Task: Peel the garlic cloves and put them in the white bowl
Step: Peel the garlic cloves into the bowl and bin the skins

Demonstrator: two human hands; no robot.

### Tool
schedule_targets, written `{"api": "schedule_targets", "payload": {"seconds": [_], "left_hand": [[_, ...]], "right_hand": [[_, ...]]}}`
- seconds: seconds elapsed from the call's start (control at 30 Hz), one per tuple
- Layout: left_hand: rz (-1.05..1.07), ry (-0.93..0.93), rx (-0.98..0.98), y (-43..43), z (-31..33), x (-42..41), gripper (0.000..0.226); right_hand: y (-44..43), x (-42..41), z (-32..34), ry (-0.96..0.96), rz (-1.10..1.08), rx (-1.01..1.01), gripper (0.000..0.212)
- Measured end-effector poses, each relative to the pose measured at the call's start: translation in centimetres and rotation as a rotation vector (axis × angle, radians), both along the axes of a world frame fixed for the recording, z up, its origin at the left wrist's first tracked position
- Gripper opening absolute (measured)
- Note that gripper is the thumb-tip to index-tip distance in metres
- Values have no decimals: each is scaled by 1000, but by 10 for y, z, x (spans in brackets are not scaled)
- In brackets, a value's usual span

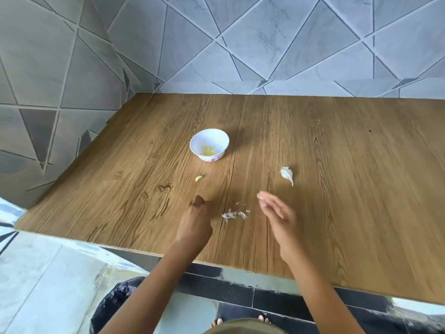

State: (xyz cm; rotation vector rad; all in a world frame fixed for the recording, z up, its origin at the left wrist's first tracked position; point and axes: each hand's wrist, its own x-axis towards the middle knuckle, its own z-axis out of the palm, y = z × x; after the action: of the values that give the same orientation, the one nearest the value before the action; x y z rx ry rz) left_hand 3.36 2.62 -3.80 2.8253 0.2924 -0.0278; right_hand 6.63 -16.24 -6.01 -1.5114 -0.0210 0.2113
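Note:
A small white bowl [209,144] stands on the wooden table [337,189] and holds several peeled yellowish cloves. One peeled clove [199,178] lies loose on the table just in front of the bowl. The rest of the garlic bulb [287,175], white and in its skin, lies to the right. My left hand [196,220] hovers near the table's front with its fingers curled; nothing shows in it. My right hand [277,213] is beside it with fingers straight and empty. A heap of papery garlic skins [234,214] lies between the two hands.
The table's left and front edges are close to my hands. A grey tiled wall [240,44] runs behind and to the left. Below the front edge are a tiled floor and a dark bag [115,302].

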Motion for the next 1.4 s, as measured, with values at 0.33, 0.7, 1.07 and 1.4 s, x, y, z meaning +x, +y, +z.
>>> {"api": "schedule_targets", "payload": {"seconds": [0.33,0.7,1.07,1.4], "left_hand": [[-190,-120,-171,-28,1,39,48],[-715,-37,-157,2,5,12,31],[-321,-146,-434,-24,33,42,15],[-498,-130,-213,-63,46,42,41]], "right_hand": [[-16,14,17,529,-114,703,32],[-17,16,17,556,-104,704,32],[2,10,23,664,-196,773,32],[22,12,41,775,-325,885,29]]}}
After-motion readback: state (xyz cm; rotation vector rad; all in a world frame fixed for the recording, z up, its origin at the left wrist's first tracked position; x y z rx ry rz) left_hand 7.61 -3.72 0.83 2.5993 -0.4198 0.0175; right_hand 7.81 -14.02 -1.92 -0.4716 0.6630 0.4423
